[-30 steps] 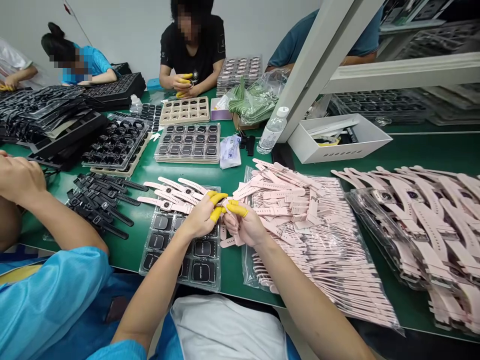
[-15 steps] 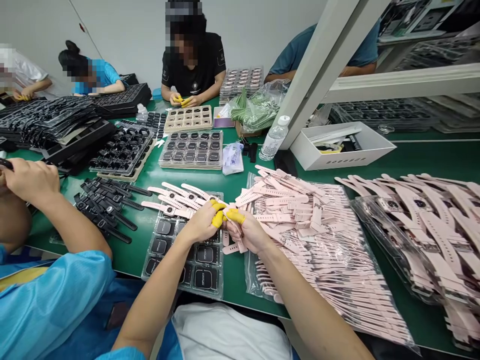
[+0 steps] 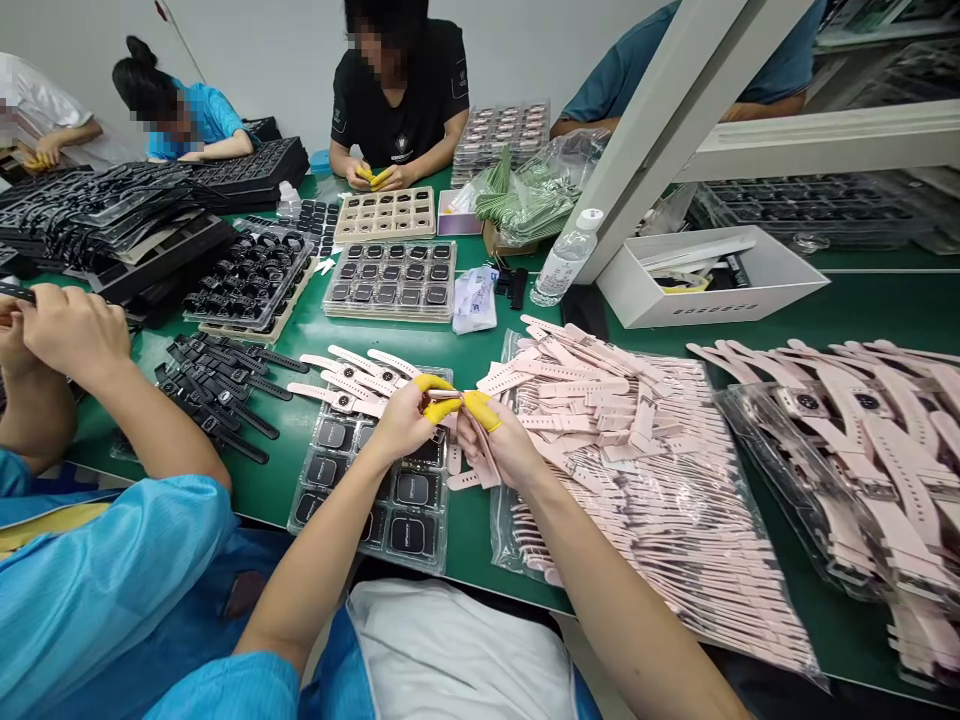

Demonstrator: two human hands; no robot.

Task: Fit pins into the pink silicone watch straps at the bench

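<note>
Right hand (image 3: 511,447) around pink strap (image 3: 487,464)

Left forearm (image 3: 319,560): bare, slanting up and inward. Left hand (image 3: 403,425): thumb and forefinger, both in yellow covers (image 3: 442,410), drawn together in a pinch. Right forearm (image 3: 607,560): bare, slanting in from lower right. Right hand (image 3: 506,445): yellow-covered thumb uppermost, fingers (image 3: 466,438) curled below. Hands: fingertips just beside each other.

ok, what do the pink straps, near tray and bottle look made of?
Pink straps: matte, probably silicone or soft rubber; loose ones at right curve smoothly, with little shine.
Near tray: likely thin, glossy moulded plastic; clear rim with bright highlights.
Bottle: clear and shiny, probably plastic; see-through walls, though glass can't be ruled out.
</note>
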